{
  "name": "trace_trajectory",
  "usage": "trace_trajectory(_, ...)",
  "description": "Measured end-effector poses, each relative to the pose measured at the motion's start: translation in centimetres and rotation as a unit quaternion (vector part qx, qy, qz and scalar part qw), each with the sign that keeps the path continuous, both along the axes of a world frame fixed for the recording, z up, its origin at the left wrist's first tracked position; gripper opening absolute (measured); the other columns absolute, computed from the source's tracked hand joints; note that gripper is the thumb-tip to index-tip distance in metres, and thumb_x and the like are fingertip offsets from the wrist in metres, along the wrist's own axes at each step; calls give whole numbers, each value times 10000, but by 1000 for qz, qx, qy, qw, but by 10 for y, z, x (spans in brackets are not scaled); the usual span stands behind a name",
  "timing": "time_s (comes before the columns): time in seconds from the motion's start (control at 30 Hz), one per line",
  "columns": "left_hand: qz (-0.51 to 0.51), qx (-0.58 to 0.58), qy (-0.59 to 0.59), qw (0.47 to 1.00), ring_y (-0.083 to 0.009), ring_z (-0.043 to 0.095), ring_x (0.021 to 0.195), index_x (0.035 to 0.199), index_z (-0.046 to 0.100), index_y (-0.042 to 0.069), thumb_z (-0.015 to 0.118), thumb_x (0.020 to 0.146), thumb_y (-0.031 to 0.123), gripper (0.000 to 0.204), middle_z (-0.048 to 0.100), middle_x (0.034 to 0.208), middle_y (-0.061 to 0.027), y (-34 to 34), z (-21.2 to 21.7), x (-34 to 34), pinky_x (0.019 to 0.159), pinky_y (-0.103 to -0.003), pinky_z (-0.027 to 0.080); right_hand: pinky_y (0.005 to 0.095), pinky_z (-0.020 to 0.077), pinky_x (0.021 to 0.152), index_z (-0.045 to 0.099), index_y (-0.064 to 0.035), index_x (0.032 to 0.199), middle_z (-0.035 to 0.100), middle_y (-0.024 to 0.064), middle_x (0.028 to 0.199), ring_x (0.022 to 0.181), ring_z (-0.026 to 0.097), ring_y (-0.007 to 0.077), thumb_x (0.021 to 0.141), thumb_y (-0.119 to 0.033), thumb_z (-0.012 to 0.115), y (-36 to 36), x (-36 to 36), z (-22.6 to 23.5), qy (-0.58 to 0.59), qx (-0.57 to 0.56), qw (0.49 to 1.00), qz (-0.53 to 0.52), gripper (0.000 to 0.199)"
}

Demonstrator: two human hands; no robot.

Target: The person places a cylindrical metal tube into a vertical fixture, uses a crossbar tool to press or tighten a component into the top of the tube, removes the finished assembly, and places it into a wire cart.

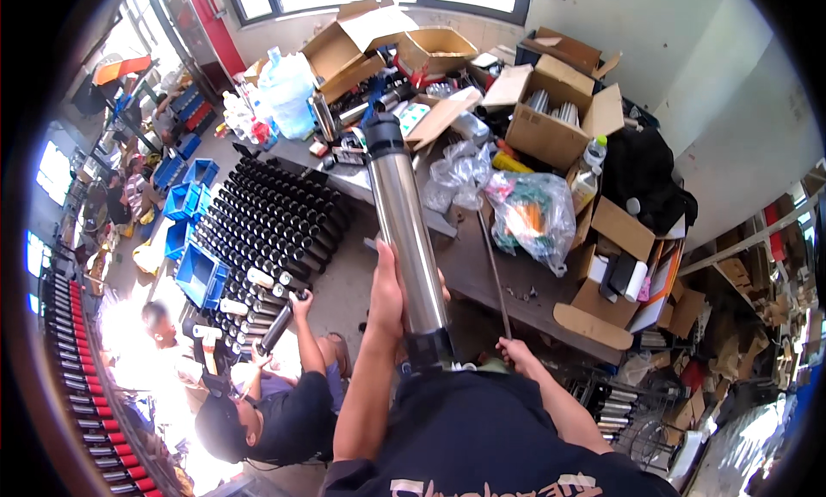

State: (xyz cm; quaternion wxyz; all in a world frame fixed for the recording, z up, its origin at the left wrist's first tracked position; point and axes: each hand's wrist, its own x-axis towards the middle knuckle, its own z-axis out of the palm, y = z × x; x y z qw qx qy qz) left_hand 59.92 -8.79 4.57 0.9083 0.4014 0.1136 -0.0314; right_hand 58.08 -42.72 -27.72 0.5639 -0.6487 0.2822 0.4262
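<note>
A long, brushed-metal cylinder [406,230] with black ends rises at a slight tilt in front of my chest. My left hand [389,295] is wrapped round its lower half, the thumb along the near side and fingertips showing on the far side. Lower right, my right hand [514,354] is closed on the near end of a thin metal rod [494,273]. The rod slants up and away over the workbench [469,247], apart from the cylinder. Beside the rod on the bench lies a clear plastic bag [533,217] with orange and green contents.
Open cardboard boxes [551,123] and clutter crowd the bench. Left, black cylinders [267,204] stand in rows near blue bins [202,273]. A co-worker [275,424] close on my left holds a dark cylinder [276,328]. A rack of red-ended tubes [82,368] lines the far left.
</note>
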Motion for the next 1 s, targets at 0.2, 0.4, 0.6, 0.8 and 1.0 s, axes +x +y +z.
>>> trace_trajectory(0.2, -65, -184, -113, 974, -330, 646, 674, 1336, 462, 40, 254, 934, 814, 897, 630, 862, -212, -6, 1, -14, 642, -456, 544, 331, 371, 489, 586, -124, 852, 449, -23, 638, 532, 422, 134, 987, -324, 616, 44, 9, -25, 45, 64, 996, -50, 243)
trace_trajectory(0.4, -136, -306, -181, 925, -278, 590, 599, 1334, 455, 27, 305, 937, 799, 880, 608, 819, -169, -18, -7, -9, 611, -427, 499, 328, 496, 603, 594, -111, 1150, 686, 53, 905, 721, 651, 162, 1001, -275, 584, 50, 15, -44, -56, 155, 972, -166, 222)
trace_trajectory(0.6, -97, -189, -76, 974, -261, 638, 702, 1313, 477, 49, 284, 939, 806, 867, 625, 867, -148, -15, 26, -12, 659, -394, 545, 317, 492, 741, 647, -72, 1143, 711, 74, 1057, 955, 654, 129, 956, -340, 653, 62, 15, -35, -99, 78, 990, -72, 328)
trace_trajectory(0.8, -33, -237, -100, 966, -295, 636, 790, 1416, 453, 99, 293, 915, 829, 899, 607, 972, -156, -7, -4, 4, 740, -471, 557, 295, 475, 642, 684, -50, 1117, 669, 29, 924, 792, 586, 119, 892, -402, 745, 46, -6, -41, -172, -24, 984, -30, 422)
trace_trajectory(1.0, -55, -280, -145, 947, -266, 603, 714, 1427, 452, 111, 319, 912, 830, 894, 582, 916, -146, -11, -32, -3, 654, -436, 550, 265, 470, 573, 655, -86, 1104, 679, 7, 915, 713, 579, 93, 921, -419, 724, -2, -18, -30, -113, -13, 990, -82, 387)
